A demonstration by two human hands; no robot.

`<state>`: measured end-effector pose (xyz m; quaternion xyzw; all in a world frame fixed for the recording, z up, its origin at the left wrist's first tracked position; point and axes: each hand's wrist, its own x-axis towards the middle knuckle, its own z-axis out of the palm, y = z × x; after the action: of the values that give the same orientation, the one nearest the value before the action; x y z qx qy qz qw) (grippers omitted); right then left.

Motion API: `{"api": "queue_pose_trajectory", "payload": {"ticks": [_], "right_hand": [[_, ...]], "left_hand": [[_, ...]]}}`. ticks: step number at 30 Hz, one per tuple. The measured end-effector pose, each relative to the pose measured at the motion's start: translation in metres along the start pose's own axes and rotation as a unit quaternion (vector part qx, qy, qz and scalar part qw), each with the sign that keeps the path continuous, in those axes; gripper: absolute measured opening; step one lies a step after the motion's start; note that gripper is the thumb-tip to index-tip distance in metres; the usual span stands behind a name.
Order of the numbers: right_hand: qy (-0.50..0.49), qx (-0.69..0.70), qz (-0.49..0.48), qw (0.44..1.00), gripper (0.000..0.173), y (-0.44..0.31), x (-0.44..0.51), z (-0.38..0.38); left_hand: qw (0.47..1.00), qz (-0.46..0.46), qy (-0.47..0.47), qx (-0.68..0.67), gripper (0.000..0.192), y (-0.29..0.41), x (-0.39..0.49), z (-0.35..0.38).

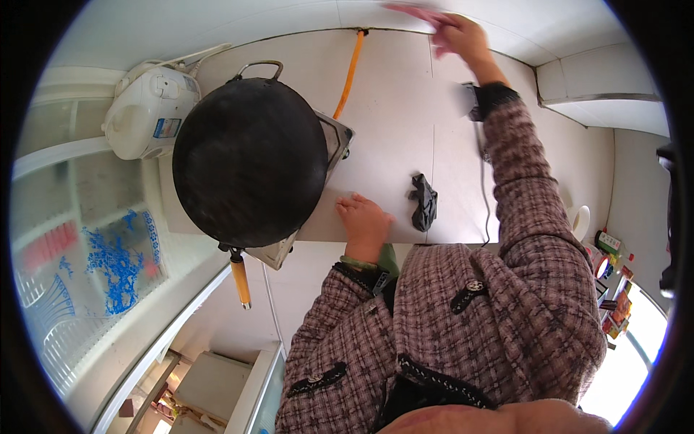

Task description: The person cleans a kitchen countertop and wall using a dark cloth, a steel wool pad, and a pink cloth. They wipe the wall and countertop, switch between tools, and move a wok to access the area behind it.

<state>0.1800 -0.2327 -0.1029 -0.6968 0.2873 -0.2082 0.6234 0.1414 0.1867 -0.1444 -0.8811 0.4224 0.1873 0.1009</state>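
Note:
My right hand point(461, 40) is stretched out to the wall at the back of the counter, closed on a pink cloth point(420, 15) that is blurred and lies against the white wall tiles. My left hand point(364, 221) rests on the counter's front part with nothing in it, its fingers somewhat spread. Just left of it a black wok point(249, 163) with a wooden handle point(241, 282) sits on a metal gas stove point(337, 138). A crumpled black cloth or glove point(424, 203) lies on the counter to the right of my left hand.
An orange hose point(349, 76) runs from the wall to the stove. A white electric appliance point(152, 111) stands behind the wok at left. Under my right forearm is a blurred dark object with a cable point(483, 187) trailing to the counter's front edge. Bottles point(612, 243) and a tape roll point(581, 222) stand at right.

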Motion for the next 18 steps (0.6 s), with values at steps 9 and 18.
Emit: {"api": "queue_pose_trajectory", "payload": {"ticks": [9, 18], "right_hand": [[0.135, -0.681, 0.247, 0.676, 0.065, 0.132, -0.110, -0.100], [-0.102, -0.614, -0.139, 0.770, 0.083, 0.113, -0.058, 0.135]], "left_hand": [[0.999, 0.000, -0.028, -0.043, 0.098, -0.001, 0.005, -0.003], [0.999, 0.010, -0.032, -0.042, 0.100, -0.003, 0.004, -0.007]]}}
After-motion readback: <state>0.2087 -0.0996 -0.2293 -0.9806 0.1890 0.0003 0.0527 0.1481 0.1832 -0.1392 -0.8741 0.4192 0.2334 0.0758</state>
